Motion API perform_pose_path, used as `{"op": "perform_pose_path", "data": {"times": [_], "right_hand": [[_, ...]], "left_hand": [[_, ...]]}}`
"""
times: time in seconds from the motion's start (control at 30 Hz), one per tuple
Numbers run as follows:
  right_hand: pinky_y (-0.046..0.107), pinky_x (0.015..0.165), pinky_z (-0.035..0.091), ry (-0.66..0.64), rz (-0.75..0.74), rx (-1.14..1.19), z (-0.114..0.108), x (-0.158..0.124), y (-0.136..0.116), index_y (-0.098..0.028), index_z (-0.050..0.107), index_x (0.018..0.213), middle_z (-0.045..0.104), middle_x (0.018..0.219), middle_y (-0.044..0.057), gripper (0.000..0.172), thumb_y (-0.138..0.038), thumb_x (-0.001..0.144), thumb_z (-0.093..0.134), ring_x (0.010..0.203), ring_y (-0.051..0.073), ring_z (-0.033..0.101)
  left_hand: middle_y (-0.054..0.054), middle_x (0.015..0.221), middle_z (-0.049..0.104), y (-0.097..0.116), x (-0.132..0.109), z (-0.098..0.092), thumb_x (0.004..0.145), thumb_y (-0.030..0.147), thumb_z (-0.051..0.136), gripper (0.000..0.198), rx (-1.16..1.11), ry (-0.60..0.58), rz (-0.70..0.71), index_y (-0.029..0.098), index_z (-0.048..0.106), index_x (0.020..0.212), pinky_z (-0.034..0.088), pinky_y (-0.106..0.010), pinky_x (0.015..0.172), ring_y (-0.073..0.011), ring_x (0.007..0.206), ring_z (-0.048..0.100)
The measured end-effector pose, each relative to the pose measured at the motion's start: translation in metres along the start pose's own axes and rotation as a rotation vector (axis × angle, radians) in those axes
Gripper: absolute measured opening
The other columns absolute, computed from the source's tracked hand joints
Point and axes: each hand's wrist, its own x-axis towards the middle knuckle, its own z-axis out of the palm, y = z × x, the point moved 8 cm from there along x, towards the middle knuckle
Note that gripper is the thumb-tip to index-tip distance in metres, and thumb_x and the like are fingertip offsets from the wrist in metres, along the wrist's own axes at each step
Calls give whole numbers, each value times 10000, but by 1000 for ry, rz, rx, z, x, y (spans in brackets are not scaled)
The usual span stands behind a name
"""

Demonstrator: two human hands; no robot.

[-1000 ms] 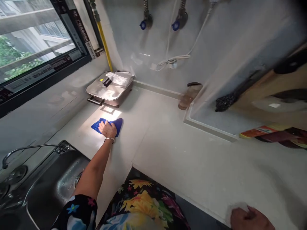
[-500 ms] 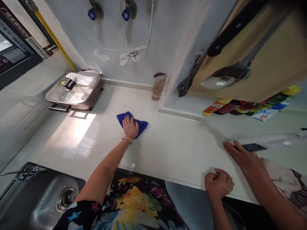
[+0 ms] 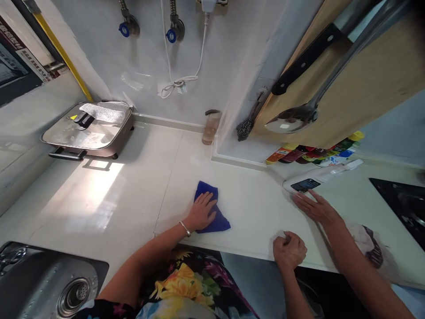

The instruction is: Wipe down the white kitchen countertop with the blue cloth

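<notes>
My left hand [image 3: 201,212] lies flat, fingers spread, on a blue cloth [image 3: 219,220] on the white counter [image 3: 133,190], close to its front edge. A bracelet sits on that wrist. My right hand [image 3: 289,252] is a fist at the counter's front edge, closed on a small white wad [image 3: 277,239], cloth or paper. Another person's hand [image 3: 315,207] rests flat to the right of mine, fingertips by a phone [image 3: 304,184] lying on the counter.
An electric pan with a lid [image 3: 88,129] stands back left, a sink [image 3: 40,288] at lower left. A glass jar [image 3: 210,127] is by the wall. A cutting board [image 3: 348,84], a knife and a ladle hang upper right. Bottles [image 3: 315,153] and a black cooktop [image 3: 401,204] are at right.
My left hand has dragged the blue cloth from beside the pan rightward and toward the front edge. The other person's hand has come into view beside the phone.
</notes>
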Motion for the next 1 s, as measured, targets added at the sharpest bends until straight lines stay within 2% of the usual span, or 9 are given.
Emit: {"op": "perform_pose_path", "data": {"times": [0.13,0.27,0.43,0.57,0.63,0.73,0.8,0.9,1.0], "right_hand": [[472,844,425,-7,14,-6,-1,0,0,-164,651,973,649,1014,153,332,-210,679,506,924,333,578],[471,853,428,-17,5,-11,-2,-1,-2,-161,652,994,650,1030,159,342,-208,689,506,942,337,584],[476,849,434,-12,-15,-21,-2,-3,2,-161,655,1002,664,1013,161,319,-225,726,509,957,353,603],[491,828,457,5,-60,-16,-1,-4,4,-171,655,998,677,989,155,309,-210,723,519,957,364,624],[496,830,462,0,-68,-16,0,-4,5,-173,653,1008,680,996,155,325,-204,712,522,965,368,627],[502,851,454,-12,-56,-14,1,-5,6,-170,651,1002,680,1050,164,330,-209,699,525,1000,376,620],[497,856,440,-25,-36,-15,1,-6,6,-173,649,995,678,1072,165,326,-219,697,524,1010,376,612],[489,849,420,-41,-26,-10,1,-6,4,-175,647,1007,680,1068,165,326,-232,711,523,997,374,603],[484,841,412,-36,-51,5,0,-7,1,-164,649,1020,677,1083,178,318,-228,735,526,999,376,600]], "left_hand": [[-123,1553,493,-26,-32,-35,953,328,531,448,6,-39,22,211,581,1382,328,-556,1243,-274,1496,377],[-100,1561,490,-66,-71,-77,954,338,520,449,66,-21,-71,241,589,1386,327,-547,1247,-272,1489,392],[-51,1558,502,-117,-141,-135,948,350,491,458,158,24,-244,299,595,1391,328,-549,1246,-270,1482,407],[-1,1527,540,-151,-197,-177,920,363,499,444,152,-71,-236,363,621,1347,346,-497,1245,-242,1460,441],[4,1517,550,-173,-214,-200,915,376,485,428,175,-50,-290,366,632,1316,335,-496,1249,-241,1451,452],[-27,1500,562,-205,-221,-227,914,419,447,422,250,94,-445,327,641,1277,333,-502,1245,-260,1443,457],[-60,1478,572,-220,-214,-236,911,443,424,440,304,205,-549,289,643,1261,340,-508,1237,-282,1436,455],[-100,1457,572,-235,-192,-233,909,465,400,488,375,301,-681,240,632,1274,324,-529,1233,-314,1436,433],[-159,1492,521,-247,-161,-223,932,472,355,566,431,308,-776,150,606,1323,276,-535,1245,-339,1471,369]]}}
